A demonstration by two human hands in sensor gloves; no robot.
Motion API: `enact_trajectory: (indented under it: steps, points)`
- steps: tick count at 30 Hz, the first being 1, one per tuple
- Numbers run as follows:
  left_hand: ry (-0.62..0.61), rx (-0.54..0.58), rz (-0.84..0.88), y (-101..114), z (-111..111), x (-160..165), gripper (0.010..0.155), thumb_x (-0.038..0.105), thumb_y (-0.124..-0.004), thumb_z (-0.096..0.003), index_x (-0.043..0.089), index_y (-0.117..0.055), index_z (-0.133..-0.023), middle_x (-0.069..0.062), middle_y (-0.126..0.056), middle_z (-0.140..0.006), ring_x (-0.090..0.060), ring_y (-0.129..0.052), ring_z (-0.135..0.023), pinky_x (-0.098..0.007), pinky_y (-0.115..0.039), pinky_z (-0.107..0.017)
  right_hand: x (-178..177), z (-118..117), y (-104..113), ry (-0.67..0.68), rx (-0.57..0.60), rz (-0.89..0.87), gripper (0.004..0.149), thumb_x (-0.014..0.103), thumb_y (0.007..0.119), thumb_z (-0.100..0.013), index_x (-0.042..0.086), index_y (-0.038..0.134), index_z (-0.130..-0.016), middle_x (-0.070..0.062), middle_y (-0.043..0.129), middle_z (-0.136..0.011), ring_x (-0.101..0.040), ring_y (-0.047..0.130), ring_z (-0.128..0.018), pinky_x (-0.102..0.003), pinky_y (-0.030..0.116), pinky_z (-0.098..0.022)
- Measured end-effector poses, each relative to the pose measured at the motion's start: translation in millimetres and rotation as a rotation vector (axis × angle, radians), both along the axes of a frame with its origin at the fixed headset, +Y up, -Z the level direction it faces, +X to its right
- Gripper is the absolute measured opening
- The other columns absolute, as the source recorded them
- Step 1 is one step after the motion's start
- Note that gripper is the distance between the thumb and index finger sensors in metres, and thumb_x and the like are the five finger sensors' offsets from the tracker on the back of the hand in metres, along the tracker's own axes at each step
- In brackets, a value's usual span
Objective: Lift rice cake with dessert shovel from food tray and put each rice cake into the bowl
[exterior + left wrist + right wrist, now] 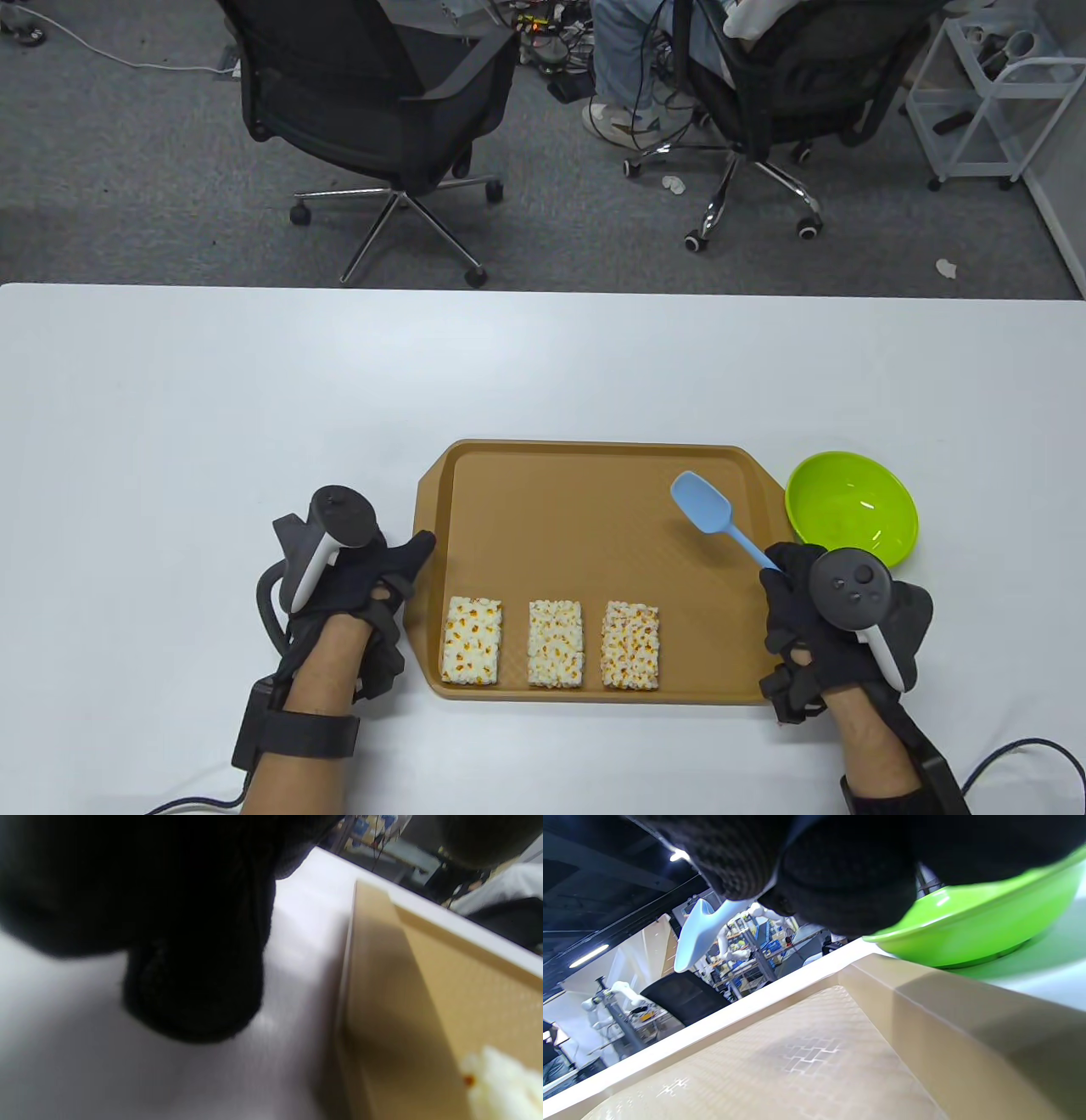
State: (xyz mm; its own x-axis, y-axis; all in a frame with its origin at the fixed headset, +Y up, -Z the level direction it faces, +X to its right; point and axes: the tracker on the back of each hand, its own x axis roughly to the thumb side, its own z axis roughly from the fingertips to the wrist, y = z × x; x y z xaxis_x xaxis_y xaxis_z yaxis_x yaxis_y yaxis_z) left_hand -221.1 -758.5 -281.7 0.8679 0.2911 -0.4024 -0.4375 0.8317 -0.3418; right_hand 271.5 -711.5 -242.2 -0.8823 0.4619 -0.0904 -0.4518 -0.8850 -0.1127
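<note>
From the table view I see the brown food tray (pixel 594 509) near the table's front edge, and it holds 3 rice cakes in a row along its near side: the left rice cake (pixel 471 641), the middle rice cake (pixel 556 643) and the right rice cake (pixel 630 645), each apart from its neighbour. The rest of the tray floor is bare.

The green bowl (pixel 851 507) sits just beside the tray's right rim, and I see nothing in it.

My right hand (pixel 814 632) has its fingers curled round the handle of the blue dessert shovel (pixel 702 503). The scoop end points away over the tray's far right part; the right wrist view shows it raised above the tray floor, with the bowl close behind the tray wall.

My left hand (pixel 365 586) rests on the white table (pixel 212 407) just left of the tray, a fingertip reaching the tray's left rim. It holds nothing, and its fingers look relaxed. In the left wrist view, a dark glove blocks most detail.
</note>
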Motion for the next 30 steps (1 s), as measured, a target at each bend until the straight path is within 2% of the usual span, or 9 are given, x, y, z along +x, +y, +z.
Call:
enact_trajectory:
  steps: [6, 9, 18, 26, 30]
  points:
    - [-0.072, -0.003, -0.021, -6, -2, 23, 0.080, 0.065, -0.077, -0.0444, 0.011, -0.058, -0.102, -0.013, -0.102, -0.060, -0.023, -0.112, -0.017, -0.033, -0.093, -0.003, 5, -6, -4, 0.095, -0.034, 0.034, 0.044, 0.035, 0.078, -0.034, 0.021, 0.082, -0.076, -0.010, 0.085, -0.078, -0.015, 0.101, -0.025, -0.034, 0.089, -0.011]
    - [-0.090, -0.006, -0.106, -8, -3, 31, 0.075, 0.056, -0.080, -0.0460, 0.009, -0.058, -0.100, -0.009, -0.104, -0.053, -0.021, -0.111, -0.014, -0.033, -0.092, -0.001, 7, -7, -6, 0.114, -0.070, 0.050, 0.044, 0.035, 0.079, -0.034, 0.021, 0.083, -0.075, -0.010, 0.086, -0.077, -0.015, 0.101, -0.025, -0.033, 0.089, -0.010]
    - [-0.083, -0.027, -0.041, -9, -5, 29, 0.073, 0.052, -0.081, -0.0472, 0.007, -0.058, -0.100, -0.011, -0.104, -0.052, -0.024, -0.112, -0.014, -0.034, -0.092, 0.000, 6, -9, -11, 0.152, -0.118, 0.045, 0.043, 0.035, 0.080, -0.034, 0.021, 0.085, -0.074, -0.010, 0.087, -0.076, -0.016, 0.102, -0.023, -0.033, 0.089, -0.009]
    - [-0.079, -0.029, -0.027, -9, -5, 29, 0.073, 0.052, -0.081, -0.0473, 0.007, -0.058, -0.099, -0.011, -0.104, -0.052, -0.024, -0.112, -0.014, -0.034, -0.093, -0.001, 1, -12, -21, 0.246, -0.286, 0.124, 0.042, 0.034, 0.081, -0.034, 0.021, 0.087, -0.074, -0.010, 0.089, -0.076, -0.017, 0.103, -0.025, -0.035, 0.089, -0.010]
    - [-0.076, -0.030, -0.017, -9, -5, 28, 0.073, 0.052, -0.081, -0.0472, 0.007, -0.058, -0.099, -0.011, -0.104, -0.052, -0.024, -0.112, -0.014, -0.034, -0.093, -0.001, 7, -13, -22, 0.287, -0.386, 0.078, 0.042, 0.032, 0.082, -0.033, 0.020, 0.088, -0.073, -0.011, 0.090, -0.076, -0.019, 0.103, -0.025, -0.037, 0.090, -0.011]
